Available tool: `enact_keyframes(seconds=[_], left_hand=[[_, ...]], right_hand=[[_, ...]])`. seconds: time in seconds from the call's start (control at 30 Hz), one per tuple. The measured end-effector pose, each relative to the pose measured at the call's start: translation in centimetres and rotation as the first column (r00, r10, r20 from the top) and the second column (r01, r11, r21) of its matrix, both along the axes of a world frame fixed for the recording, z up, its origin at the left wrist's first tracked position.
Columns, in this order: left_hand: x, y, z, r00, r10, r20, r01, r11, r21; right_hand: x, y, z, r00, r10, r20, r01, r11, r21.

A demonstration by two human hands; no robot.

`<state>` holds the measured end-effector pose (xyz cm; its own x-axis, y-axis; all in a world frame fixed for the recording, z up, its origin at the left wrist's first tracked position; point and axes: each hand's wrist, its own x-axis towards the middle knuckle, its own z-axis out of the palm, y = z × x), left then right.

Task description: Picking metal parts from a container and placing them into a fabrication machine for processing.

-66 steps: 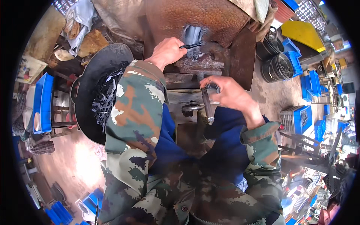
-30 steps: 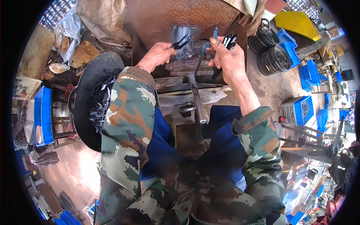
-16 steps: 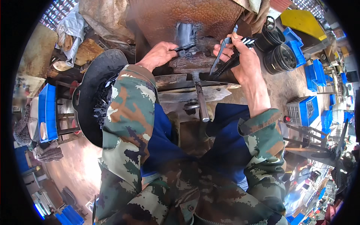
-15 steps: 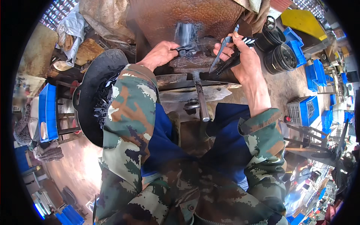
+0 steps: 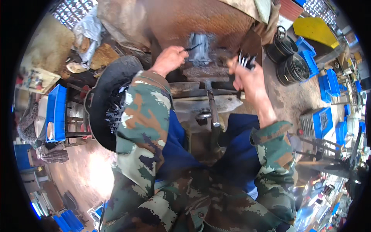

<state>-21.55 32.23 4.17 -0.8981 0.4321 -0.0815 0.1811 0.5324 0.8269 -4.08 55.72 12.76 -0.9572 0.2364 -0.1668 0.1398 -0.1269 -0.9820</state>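
Note:
My left hand (image 5: 169,60) is closed, pinching a thin dark metal piece (image 5: 194,47) that points right over a shiny worn metal block (image 5: 199,40). To the right of that block, my right hand (image 5: 249,77) is closed around a bundle of dark metal pieces with bright ends (image 5: 246,60). Motion smears its fingertips, and a blurred brownish thing shows just left of them. By my left forearm stands a large black pan (image 5: 101,75) with many dark metal pieces (image 5: 114,108) in it, partly hidden by my sleeve.
A metal bar (image 5: 212,104) runs from below the block toward my knees. Brown rough hide-like material (image 5: 174,19) rises behind it. Two black buckets (image 5: 292,69) stand at right, near blue bins (image 5: 328,83). A blue tray (image 5: 57,113) sits at far left.
The ring-handled dark pieces at my left fingers no longer show; a thin piece is there instead. My right hand has turned and lowered, and its long grey blade is no longer visible.

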Motion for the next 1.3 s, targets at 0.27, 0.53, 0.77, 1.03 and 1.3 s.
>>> enact_keyframes(seconds=[0.27,0.53,0.77,1.03,1.3], left_hand=[[1.1,-0.4,0.6,0.993,0.114,-0.002,-0.112,0.977,-0.183],[1.6,0.8,0.3,0.960,0.259,-0.109,-0.274,0.949,-0.154],[-1.2,2.2,-1.1,0.530,0.545,-0.649,-0.294,0.836,0.462],[3.6,5.1,5.7,0.841,0.508,-0.187,-0.385,0.804,0.453],[2.7,6.4,4.5,0.862,0.501,-0.080,-0.373,0.733,0.569]], right_hand=[[5.0,-0.6,-4.8,0.742,0.651,-0.162,-0.277,0.517,0.810],[5.4,-1.9,-4.9,0.774,0.626,-0.099,-0.378,0.582,0.720],[-0.3,-5.7,-0.3,0.982,0.138,-0.128,-0.095,0.951,0.293],[-10.8,-2.9,0.4,0.977,-0.011,-0.211,0.073,0.955,0.287],[-17.3,-2.2,-0.3,0.974,0.022,-0.227,0.029,0.975,0.219]])
